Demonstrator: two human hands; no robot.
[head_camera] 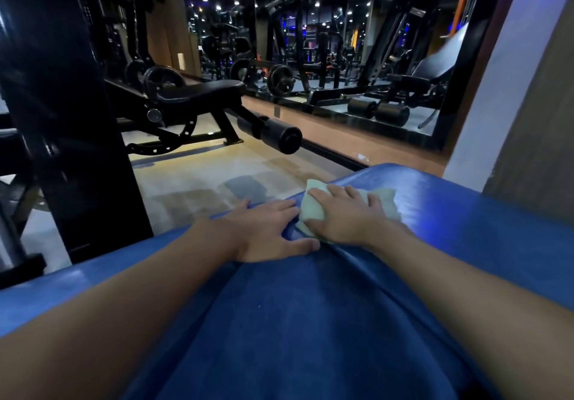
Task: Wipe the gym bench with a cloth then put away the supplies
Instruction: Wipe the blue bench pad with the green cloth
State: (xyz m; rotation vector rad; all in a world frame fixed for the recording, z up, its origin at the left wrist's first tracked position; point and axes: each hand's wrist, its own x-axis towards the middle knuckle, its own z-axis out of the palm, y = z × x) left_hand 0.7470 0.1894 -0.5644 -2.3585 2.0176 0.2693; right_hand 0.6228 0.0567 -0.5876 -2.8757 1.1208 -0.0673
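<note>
Blue padded vinyl fills the lower half of the view: the gym bench stretches away from the person, its left edge running diagonally up and to the right toward a rounded far corner. Both forearms reach forward over the pad, converging near that corner. The left hand lies palm down on the vinyl by the left edge, fingers straight and splayed and pointing away, thumb stretched out to the right; it grasps nothing and only rests on the surface. Just beside it, the right hand is also flat and palm down, fingers spread and pointing up and to the left, pressing on a pale green cloth without curling round it. The cloth lies flat on the bench under that hand, its longer side running roughly crosswise to the forearm, with folded edges showing past the fingertips and the knuckles. The left thumb tip is close to the cloth's near edge. Beyond the bench are a pale floor, a black adjustable bench and a wall mirror.
</note>
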